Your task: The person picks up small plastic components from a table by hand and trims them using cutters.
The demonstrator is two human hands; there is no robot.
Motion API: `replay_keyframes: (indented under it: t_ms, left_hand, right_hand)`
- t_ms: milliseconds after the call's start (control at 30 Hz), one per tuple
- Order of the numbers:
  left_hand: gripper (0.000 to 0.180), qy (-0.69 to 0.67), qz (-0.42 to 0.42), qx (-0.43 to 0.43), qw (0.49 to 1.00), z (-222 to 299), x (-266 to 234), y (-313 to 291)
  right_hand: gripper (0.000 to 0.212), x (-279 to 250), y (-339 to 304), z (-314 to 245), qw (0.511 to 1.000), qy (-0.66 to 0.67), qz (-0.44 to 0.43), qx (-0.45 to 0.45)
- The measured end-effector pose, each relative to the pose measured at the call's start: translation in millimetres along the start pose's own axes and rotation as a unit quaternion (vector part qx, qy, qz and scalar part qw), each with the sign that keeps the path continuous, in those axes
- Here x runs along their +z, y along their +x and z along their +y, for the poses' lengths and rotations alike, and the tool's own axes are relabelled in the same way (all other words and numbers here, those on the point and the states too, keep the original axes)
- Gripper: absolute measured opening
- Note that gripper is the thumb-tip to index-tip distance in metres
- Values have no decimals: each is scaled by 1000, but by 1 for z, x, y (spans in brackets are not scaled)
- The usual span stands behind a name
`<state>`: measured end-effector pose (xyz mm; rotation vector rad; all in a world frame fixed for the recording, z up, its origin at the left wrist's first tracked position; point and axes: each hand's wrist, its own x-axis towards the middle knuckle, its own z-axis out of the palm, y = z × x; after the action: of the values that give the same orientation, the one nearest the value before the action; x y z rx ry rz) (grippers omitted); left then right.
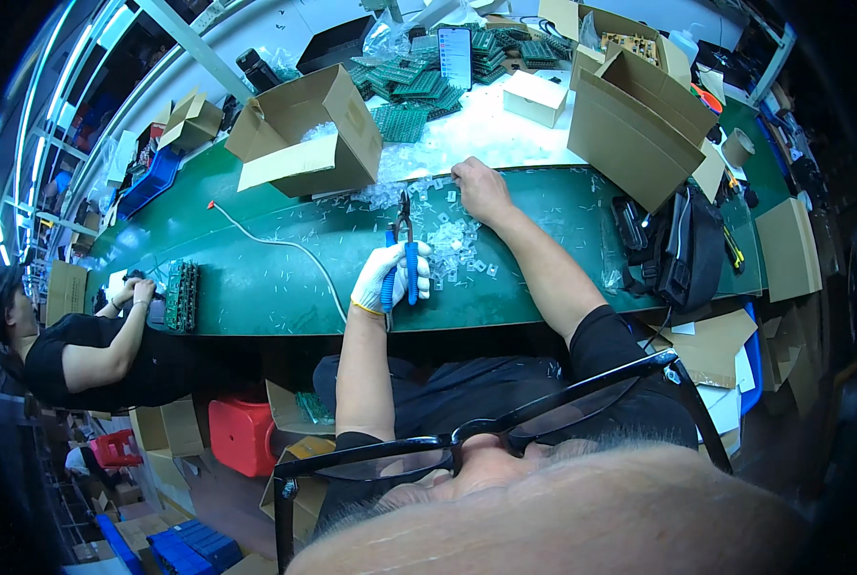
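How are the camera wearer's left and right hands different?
The left hand wears a white cloth glove, while the right hand is bare. The left hand grips blue-handled metal pliers; the right hand shows no tool. The right hand is farther forward than the left hand. Both are near small clear plastic pieces.

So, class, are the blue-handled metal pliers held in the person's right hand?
No, the white-gloved left hand holds the blue-handled metal pliers, while the bare right hand is apart from them.
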<state>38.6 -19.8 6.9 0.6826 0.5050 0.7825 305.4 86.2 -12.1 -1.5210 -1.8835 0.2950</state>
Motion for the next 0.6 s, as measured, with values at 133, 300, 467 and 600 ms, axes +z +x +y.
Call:
replay_keyframes:
  t_ms: [133, 300, 467, 600]
  left_hand:
    - [52, -6, 7, -14, 1000, 1, 5, 0]
    - [52, 3, 4, -3, 1000, 2, 6, -2]
    - [52, 1, 3, -10, 1000, 1, 8, -1]
    - [52, 0, 4, -11, 1000, 1, 8, -1]
  right_hand:
    - [15, -5, 3, 5, 1000, -9, -25, 3]
    - [15, -4, -2, -5, 1000, -25, -14, -9]
    - [17, -8, -1, 0, 999, -22, -27, 31]
    - [16, -10, -1, -3, 998, -24, -36, 48]
